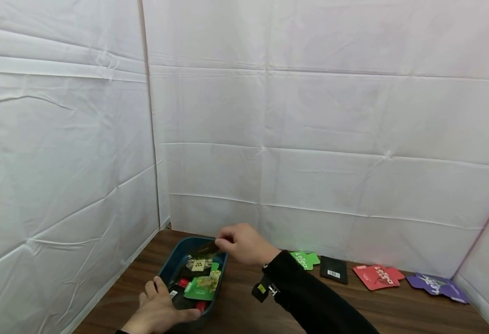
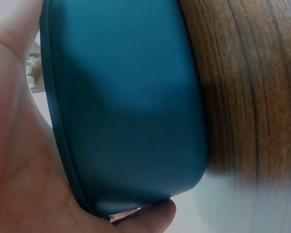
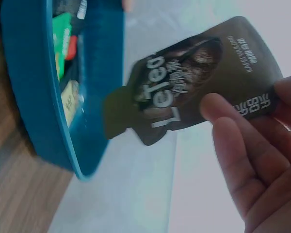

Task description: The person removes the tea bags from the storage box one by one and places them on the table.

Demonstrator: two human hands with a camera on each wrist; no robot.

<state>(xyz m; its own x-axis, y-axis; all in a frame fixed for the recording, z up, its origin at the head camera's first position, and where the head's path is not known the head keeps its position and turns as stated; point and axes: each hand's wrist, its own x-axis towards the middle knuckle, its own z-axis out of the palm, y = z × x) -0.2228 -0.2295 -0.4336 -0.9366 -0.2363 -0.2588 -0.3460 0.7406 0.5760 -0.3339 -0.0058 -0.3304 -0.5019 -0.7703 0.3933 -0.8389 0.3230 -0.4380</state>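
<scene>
A brown LeTea tea packet (image 3: 184, 82) is pinched between the thumb and fingers of my right hand (image 1: 244, 243), held over the far end of a blue plastic bin (image 1: 173, 257). Its printed face shows in the right wrist view. My left hand (image 1: 157, 304) grips the near end of the bin, fingers at the left side and thumb across the near edge; in the left wrist view the palm lies along the rim. Inside the bin lie a green packet (image 1: 202, 288), a dark packet with a pale label (image 1: 198, 265) and some red and black ones, partly covered.
Along the back of the wooden table (image 1: 248, 301) lie green packets (image 1: 305, 260), a black packet with a barcode label (image 1: 333, 270), red packets (image 1: 377, 276) and purple packets (image 1: 436, 285). White cloth walls (image 1: 311, 139) stand behind and at both sides.
</scene>
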